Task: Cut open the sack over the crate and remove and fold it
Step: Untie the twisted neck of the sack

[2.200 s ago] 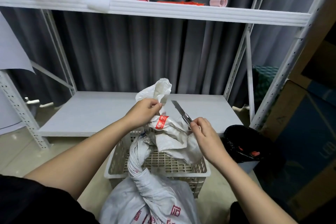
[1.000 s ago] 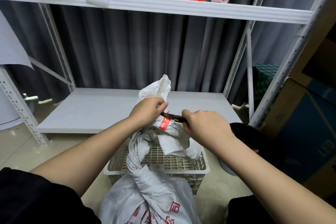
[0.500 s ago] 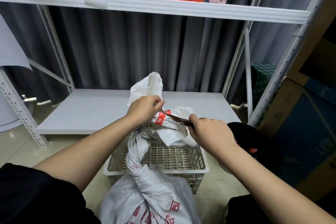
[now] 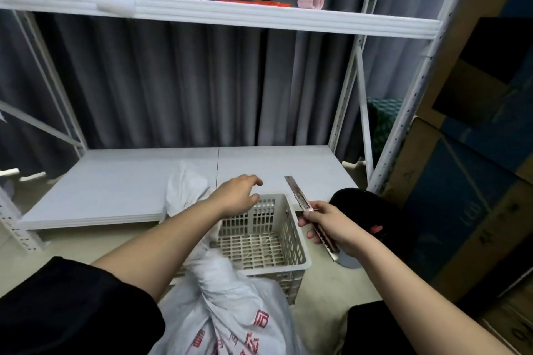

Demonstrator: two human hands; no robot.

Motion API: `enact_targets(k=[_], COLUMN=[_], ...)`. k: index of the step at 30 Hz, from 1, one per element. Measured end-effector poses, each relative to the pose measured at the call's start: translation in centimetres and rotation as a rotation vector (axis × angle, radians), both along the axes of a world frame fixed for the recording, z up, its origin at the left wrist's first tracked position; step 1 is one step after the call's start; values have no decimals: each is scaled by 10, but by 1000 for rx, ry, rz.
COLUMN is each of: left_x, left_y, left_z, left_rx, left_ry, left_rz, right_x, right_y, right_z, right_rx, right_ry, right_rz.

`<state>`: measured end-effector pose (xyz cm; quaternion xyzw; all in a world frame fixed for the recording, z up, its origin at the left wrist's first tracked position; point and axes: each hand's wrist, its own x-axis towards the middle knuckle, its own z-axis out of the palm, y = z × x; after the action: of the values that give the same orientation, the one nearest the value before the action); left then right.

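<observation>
A white woven sack [image 4: 227, 308] with red print lies twisted over the near rim of a beige slatted plastic crate [image 4: 297, 242] on the floor. The sack's top end [image 4: 184, 190] droops behind my left forearm, at the crate's far left corner. My left hand [image 4: 236, 194] hovers over the crate's far rim with fingers spread and nothing in it. My right hand [image 4: 328, 223] is to the right of the crate, gripping a utility knife [image 4: 300, 199] with its blade pointing up and away. The crate's inside looks empty.
A low white shelf board [image 4: 144, 181] runs behind the crate, with a white rack upright [image 4: 403, 112] at right. A black bin [image 4: 372, 219] stands just right of my knife hand. Cardboard boxes [image 4: 473, 181] are stacked at far right. Grey curtain behind.
The blade drew across the sack's neck under my left hand. Now my left hand has let go, the sack's top has dropped left, and my right hand has pulled the knife right.
</observation>
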<state>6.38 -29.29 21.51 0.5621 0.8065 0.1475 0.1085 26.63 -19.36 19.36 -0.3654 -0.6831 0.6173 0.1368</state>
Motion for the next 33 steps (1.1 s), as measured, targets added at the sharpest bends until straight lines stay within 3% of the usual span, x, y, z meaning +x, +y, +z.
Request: enact_targets(k=[7, 15, 25, 33], left_x=[58, 143, 188, 187], left_y=[42, 102, 131, 154], left_z=[-47, -172, -302, -349], left_rx=[-217, -424, -679, -746], left_ry=[-204, -381, -391, -378], left_rz=[-137, -209, -199, -168], right_x=[20, 60, 100, 103], right_y=[28, 75, 107, 113], right_z=[-68, -211, -367, -415], right_rx=[-183, -386, -463, -367], right_ry=[-38, -226, -489, -504], right_rz=[-318, -645, -654, -778])
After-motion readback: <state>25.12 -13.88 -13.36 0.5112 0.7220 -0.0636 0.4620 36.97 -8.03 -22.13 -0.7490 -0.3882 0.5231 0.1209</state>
